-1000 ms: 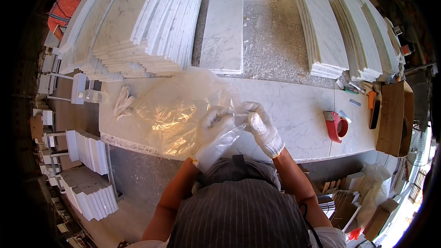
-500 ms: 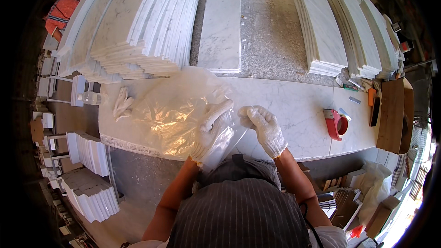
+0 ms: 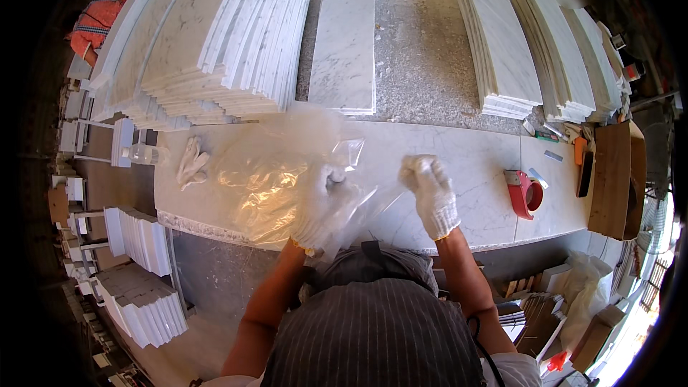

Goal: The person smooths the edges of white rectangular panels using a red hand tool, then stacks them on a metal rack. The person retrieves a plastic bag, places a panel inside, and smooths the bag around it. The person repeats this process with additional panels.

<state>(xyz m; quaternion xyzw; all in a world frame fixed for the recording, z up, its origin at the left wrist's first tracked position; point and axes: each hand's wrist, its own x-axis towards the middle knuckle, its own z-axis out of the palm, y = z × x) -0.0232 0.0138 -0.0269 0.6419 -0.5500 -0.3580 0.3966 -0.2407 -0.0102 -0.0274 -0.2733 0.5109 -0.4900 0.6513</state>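
A transparent plastic bag (image 3: 261, 190), crumpled and shiny, lies over the left part of the marble worktop (image 3: 459, 150). My left hand (image 3: 320, 208), in a white knit glove, is closed on the bag, with folds of film beside its fingers. To the right, my gloved right hand (image 3: 430, 190) is held above the worktop, fingers curled and pressed together. Thin streaks of film show between the two hands; what the right fingers pinch, if anything, is too blurred to make out. A spare pair of white gloves (image 3: 192, 163) lies left of the bag.
A red tape dispenser (image 3: 525, 194) stands at the right, near a brown cardboard box (image 3: 618, 180). Tall stacks of marble slabs (image 3: 222, 43) rise behind on the left, with more slabs (image 3: 502, 43) at the back right. A plastic bottle (image 3: 145, 153) lies at the left edge.
My right hand has moved right and away from the left hand. The left hand has shifted slightly, still gripping the bag, whose upper part has sunk and blurred.
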